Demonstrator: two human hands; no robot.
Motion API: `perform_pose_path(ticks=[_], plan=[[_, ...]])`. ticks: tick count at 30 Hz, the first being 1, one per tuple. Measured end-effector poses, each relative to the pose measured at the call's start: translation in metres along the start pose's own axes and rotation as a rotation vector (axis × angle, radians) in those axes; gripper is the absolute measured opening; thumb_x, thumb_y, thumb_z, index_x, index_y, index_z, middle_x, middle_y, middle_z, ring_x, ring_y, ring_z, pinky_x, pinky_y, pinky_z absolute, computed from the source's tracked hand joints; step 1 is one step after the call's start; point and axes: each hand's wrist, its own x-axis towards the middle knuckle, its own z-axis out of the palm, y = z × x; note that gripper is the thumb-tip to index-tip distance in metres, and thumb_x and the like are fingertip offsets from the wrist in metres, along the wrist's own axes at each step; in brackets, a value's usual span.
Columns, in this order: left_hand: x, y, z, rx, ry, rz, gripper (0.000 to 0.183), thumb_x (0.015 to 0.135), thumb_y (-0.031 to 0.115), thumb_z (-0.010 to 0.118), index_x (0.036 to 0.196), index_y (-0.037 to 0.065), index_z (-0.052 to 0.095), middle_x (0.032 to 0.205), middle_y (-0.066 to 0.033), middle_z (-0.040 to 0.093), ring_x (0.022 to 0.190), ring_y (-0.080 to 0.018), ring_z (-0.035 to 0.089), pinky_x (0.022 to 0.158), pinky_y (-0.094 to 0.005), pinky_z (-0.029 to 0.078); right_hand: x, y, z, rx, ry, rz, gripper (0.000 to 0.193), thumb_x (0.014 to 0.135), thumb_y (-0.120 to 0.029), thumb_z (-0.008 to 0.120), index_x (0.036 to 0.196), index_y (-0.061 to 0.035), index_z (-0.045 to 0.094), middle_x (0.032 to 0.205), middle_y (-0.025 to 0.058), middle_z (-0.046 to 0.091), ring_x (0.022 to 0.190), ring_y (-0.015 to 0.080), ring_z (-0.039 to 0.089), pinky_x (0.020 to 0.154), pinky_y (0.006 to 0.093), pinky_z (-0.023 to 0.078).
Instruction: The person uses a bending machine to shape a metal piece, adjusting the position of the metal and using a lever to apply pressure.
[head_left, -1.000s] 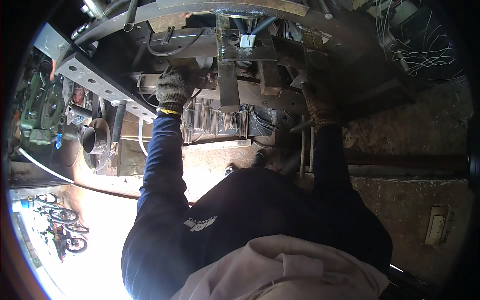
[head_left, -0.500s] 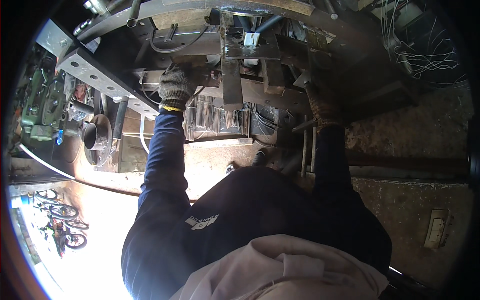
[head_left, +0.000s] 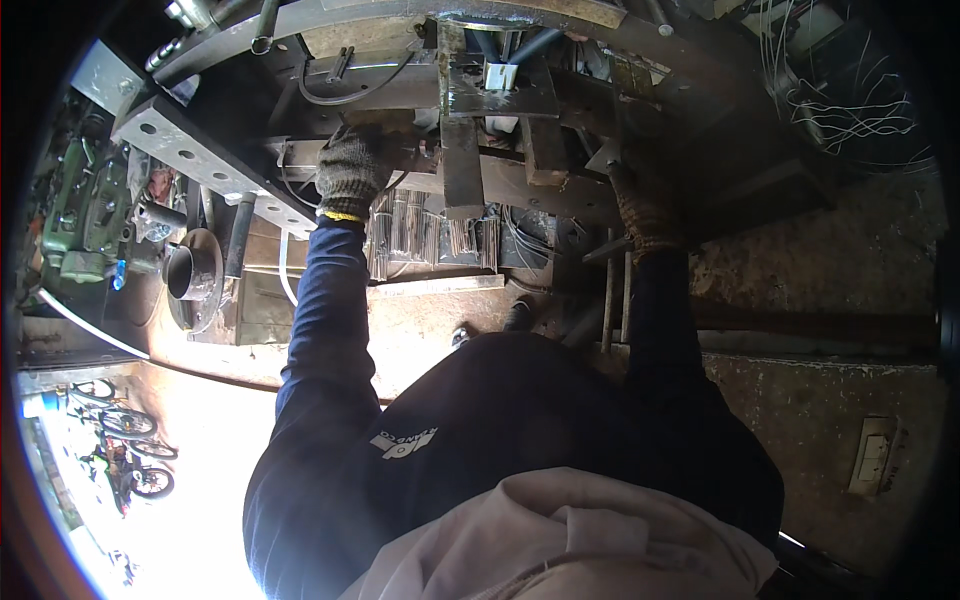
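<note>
My left hand (head_left: pixel 350 178), in a grey knit glove with a yellow cuff edge, is closed at the left side of the metal frame. Its fingers curl beside a flat brownish metal plate (head_left: pixel 392 128); what they grip is hidden. My right hand (head_left: pixel 650 208), in a dark brownish glove, is at the frame's right side, its thumb side against a dark metal part. Shadow hides its other fingers. Between the hands, two thick steel bars (head_left: pixel 462 180) point toward me beneath a dark flat plate (head_left: pixel 530 98). On that plate stands a small shiny metal block (head_left: pixel 500 77).
A drilled steel beam (head_left: pixel 190 160) slants along the left, with a flanged pipe (head_left: pixel 190 275) beyond it. Bundles of thin rods (head_left: pixel 410 235) lie below the frame. Loose wire (head_left: pixel 850 115) tangles at the far right. A green machine (head_left: pixel 85 210) and bicycles (head_left: pixel 125 425) are farther left.
</note>
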Motion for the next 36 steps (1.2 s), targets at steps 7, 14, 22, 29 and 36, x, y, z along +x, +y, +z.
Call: perform_pose_path(ticks=[7, 14, 22, 29, 36], plan=[[-0.001, 0.014, -0.016, -0.012, -0.014, -0.031, 0.041, 0.09, 0.043, 0.066, 0.11, 0.009, 0.077, 0.114, -0.0146, 0.075, 0.108, -0.0356, 0.069, 0.095, -0.0437, 0.053, 0.0, -0.007, -0.007, -0.112, -0.028, 0.007, 0.051, 0.097, -0.042, 0.066, 0.137, -0.0092, 0.062, 0.142, 0.0178, 0.06, 0.133, 0.038, 0.054, 0.113, 0.0467, 0.041], [-0.001, 0.028, -0.025, -0.023, -0.008, 0.002, 0.032, 0.092, 0.038, 0.064, 0.108, 0.015, 0.078, 0.111, -0.0118, 0.075, 0.105, -0.0341, 0.069, 0.092, -0.0439, 0.054, -0.002, -0.007, -0.011, -0.088, 0.038, -0.029, 0.052, 0.097, -0.042, 0.066, 0.139, -0.0116, 0.061, 0.143, 0.0164, 0.059, 0.134, 0.0371, 0.053, 0.114, 0.0478, 0.04], [-0.004, 0.025, -0.027, -0.015, 0.034, 0.028, 0.031, 0.094, 0.038, 0.061, 0.105, 0.015, 0.078, 0.109, -0.0114, 0.075, 0.104, -0.0343, 0.069, 0.09, -0.0444, 0.054, -0.001, -0.004, -0.004, -0.003, -0.008, 0.03, 0.055, 0.098, -0.045, 0.064, 0.142, -0.0126, 0.059, 0.146, 0.0156, 0.057, 0.137, 0.0379, 0.051, 0.117, 0.0469, 0.037], [-0.003, 0.02, -0.023, 0.007, -0.019, -0.009, 0.031, 0.095, 0.039, 0.06, 0.106, 0.015, 0.078, 0.11, -0.0124, 0.074, 0.102, -0.0356, 0.069, 0.089, -0.0449, 0.054, 0.0, -0.007, -0.007, -0.066, 0.024, -0.008, 0.056, 0.097, -0.046, 0.064, 0.142, -0.0125, 0.059, 0.148, 0.0157, 0.056, 0.139, 0.037, 0.048, 0.118, 0.0465, 0.036], [-0.002, 0.026, -0.029, -0.015, -0.013, 0.004, 0.031, 0.097, 0.038, 0.058, 0.111, 0.018, 0.076, 0.114, -0.0107, 0.073, 0.107, -0.0341, 0.068, 0.091, -0.0445, 0.053, 0.0, -0.005, -0.007, -0.039, -0.02, 0.011, 0.053, 0.097, -0.045, 0.065, 0.14, -0.012, 0.061, 0.144, 0.0156, 0.059, 0.135, 0.036, 0.053, 0.116, 0.0467, 0.039]])
